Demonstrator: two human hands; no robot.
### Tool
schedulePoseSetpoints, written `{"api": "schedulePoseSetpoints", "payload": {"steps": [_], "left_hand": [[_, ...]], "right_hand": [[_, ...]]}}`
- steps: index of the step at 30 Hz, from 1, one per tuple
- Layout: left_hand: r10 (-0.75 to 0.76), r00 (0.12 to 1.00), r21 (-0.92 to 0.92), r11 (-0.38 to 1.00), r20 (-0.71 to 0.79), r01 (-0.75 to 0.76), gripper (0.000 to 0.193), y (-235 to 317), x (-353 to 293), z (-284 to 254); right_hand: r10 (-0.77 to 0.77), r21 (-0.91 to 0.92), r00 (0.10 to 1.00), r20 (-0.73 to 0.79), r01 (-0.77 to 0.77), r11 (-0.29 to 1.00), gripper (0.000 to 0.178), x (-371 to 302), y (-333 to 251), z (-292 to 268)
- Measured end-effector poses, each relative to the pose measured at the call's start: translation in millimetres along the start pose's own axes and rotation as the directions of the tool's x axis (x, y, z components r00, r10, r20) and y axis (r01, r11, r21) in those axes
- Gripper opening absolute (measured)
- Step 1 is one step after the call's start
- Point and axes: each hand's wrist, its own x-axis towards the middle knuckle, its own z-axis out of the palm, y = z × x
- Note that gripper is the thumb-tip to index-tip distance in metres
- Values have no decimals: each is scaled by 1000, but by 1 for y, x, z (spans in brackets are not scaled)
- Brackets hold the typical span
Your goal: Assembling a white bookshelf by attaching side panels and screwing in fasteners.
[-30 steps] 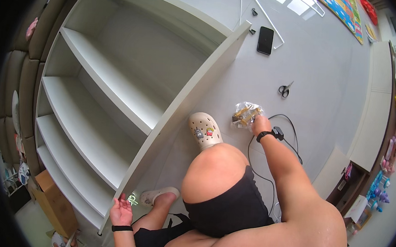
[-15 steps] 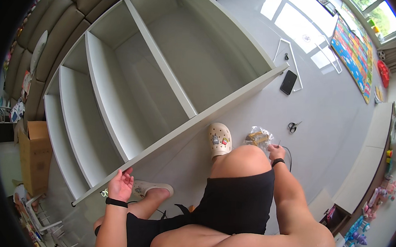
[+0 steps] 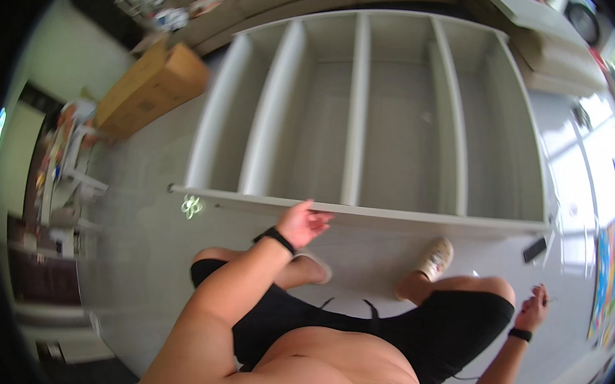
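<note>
A white shelf unit (image 3: 391, 213) lies on its back on the floor in front of me, with several dividers between its side boards. My left hand (image 3: 304, 225) is at its near long board, fingers loosely spread and holding nothing; whether the fingertips touch the board I cannot tell. Off to the right, beyond my knee, my right hand (image 3: 532, 310) is raised with its fingers pinched together. Something small and thin sticks out from those fingertips, too blurred to name. Each wrist wears a black band.
A cardboard box (image 3: 159, 85) stands beyond the shelf's left end, near the sofa (image 3: 303, 2). Pale green loops (image 3: 191, 207) lie by the near left corner. A black phone (image 3: 534, 250) lies by the near right corner. Farther right is a colourful mat (image 3: 612, 267).
The view has swung round to the left, so the shelf lies straight across. My right hand has come away from the clear plastic bag. My left hand stays by the near board.
</note>
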Motion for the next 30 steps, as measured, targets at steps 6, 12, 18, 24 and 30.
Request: {"api": "schedulePoseSetpoints", "payload": {"steps": [6, 12, 18, 24, 30], "left_hand": [[84, 984, -24, 996, -156, -88, 36, 8, -19, -15], [106, 977, 39, 994, -187, -100, 34, 25, -25, -29], [56, 986, 210, 977, -156, -22, 42, 54, -39, -33], [-160, 978, 757, 619, -135, 206, 68, 87, -54, -40], [-280, 957, 862, 466, -70, 200, 70, 108, -58, -49]], "right_hand": [[-224, -125, 905, 362, 285, 950, 25, -26, -100, 177], [-139, -337, 749, 648, 446, 829, 14, -87, -138, 284], [-181, -231, 513, 839, 637, 736, 12, -172, -152, 360], [-194, -106, 265, 945, 805, 584, 12, -224, -144, 398], [-79, -88, 150, 986, 852, 515, 13, -246, -117, 419]]}}
